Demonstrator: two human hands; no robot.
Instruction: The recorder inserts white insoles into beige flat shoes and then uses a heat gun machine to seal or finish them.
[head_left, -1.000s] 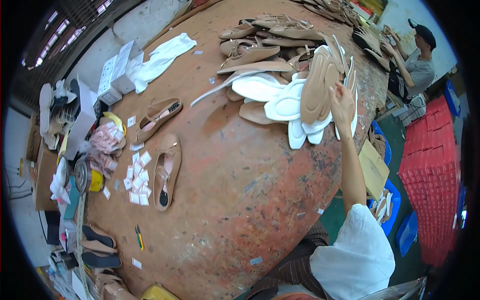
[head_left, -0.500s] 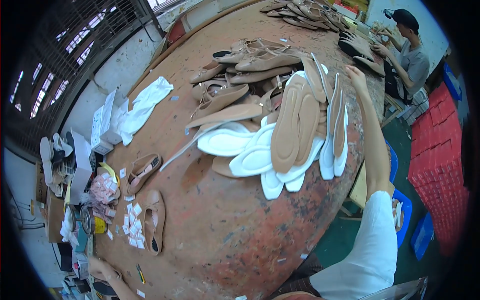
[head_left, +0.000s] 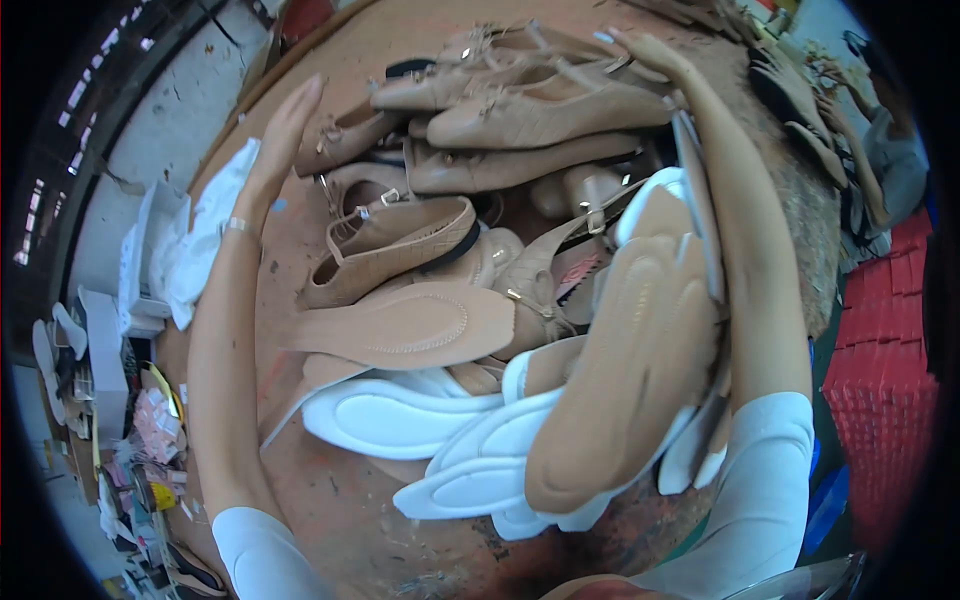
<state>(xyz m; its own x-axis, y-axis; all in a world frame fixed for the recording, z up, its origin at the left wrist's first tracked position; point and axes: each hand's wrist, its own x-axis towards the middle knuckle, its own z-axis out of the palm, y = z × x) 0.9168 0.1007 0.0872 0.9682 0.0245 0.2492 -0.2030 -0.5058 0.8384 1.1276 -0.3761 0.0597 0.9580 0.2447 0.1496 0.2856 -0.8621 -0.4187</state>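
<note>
Two arms ring a heap of tan footwear

Both hands lie flat and open, each grip wide and holding nothing. The left hand [head_left: 285, 135] rests at ten o'clock of the pile of tan leather shoes [head_left: 480, 150]; the right hand [head_left: 655, 52] touches it at one o'clock. Tan padded insoles [head_left: 630, 360] and white foam insoles [head_left: 400, 420] lie between the forearms on the brown round desk [head_left: 330, 490].

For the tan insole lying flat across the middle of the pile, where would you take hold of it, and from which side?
Probably at the narrow left end of the tan insole, coming from the person's left. That end juts free over the brown table, while its broad right end is tucked among the buckled shoes. The left hand is on that side; a thumb-over, fingers-under pinch suits its thin, flat shape.
</note>
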